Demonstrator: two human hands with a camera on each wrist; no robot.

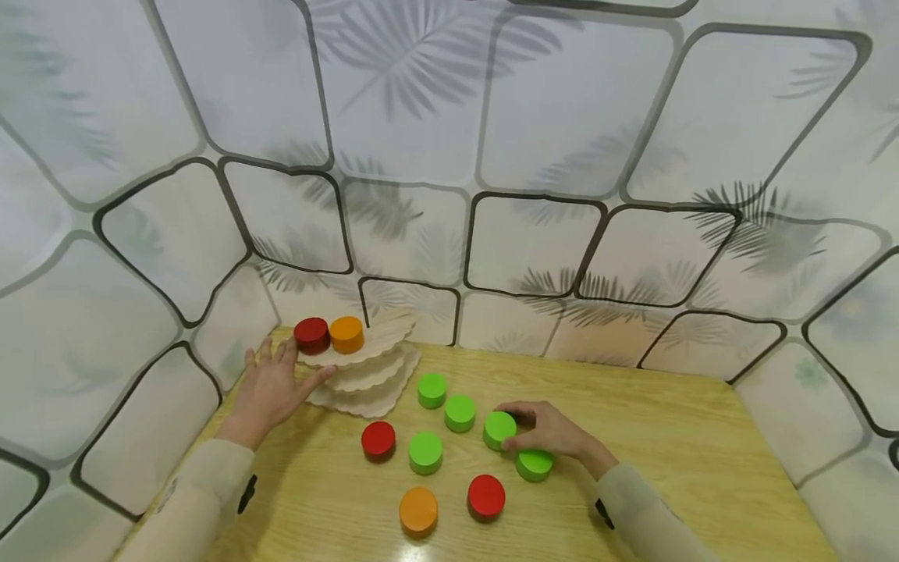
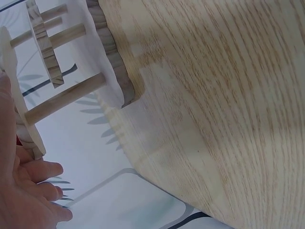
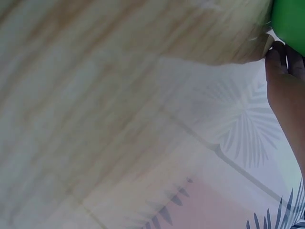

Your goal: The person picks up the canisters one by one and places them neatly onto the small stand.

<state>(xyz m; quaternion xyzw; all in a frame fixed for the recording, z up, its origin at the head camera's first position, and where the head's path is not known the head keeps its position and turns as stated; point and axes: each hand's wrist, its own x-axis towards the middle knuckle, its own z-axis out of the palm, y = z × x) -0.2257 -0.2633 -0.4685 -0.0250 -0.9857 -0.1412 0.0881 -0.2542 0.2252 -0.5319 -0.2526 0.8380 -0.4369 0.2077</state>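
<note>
In the head view, the right hand (image 1: 549, 432) pinched a green disc (image 1: 499, 429) by its sides, with the three-tiered stand (image 1: 385, 334) well apart, leftward and farther back, nearer the left hand (image 1: 271, 390). The left wrist view showed that hand's fingers extended beside the top tier (image 2: 29, 138); the right wrist view showed fingertips against the green disc.

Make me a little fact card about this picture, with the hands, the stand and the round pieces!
Left hand: at the wooden stand, fingers spread
Right hand: pinching a green disc
Stand's top tier: one red disc, one orange disc
Other discs off the stand: four green discs, two red discs, another orange disc
Surface: wooden table
</note>
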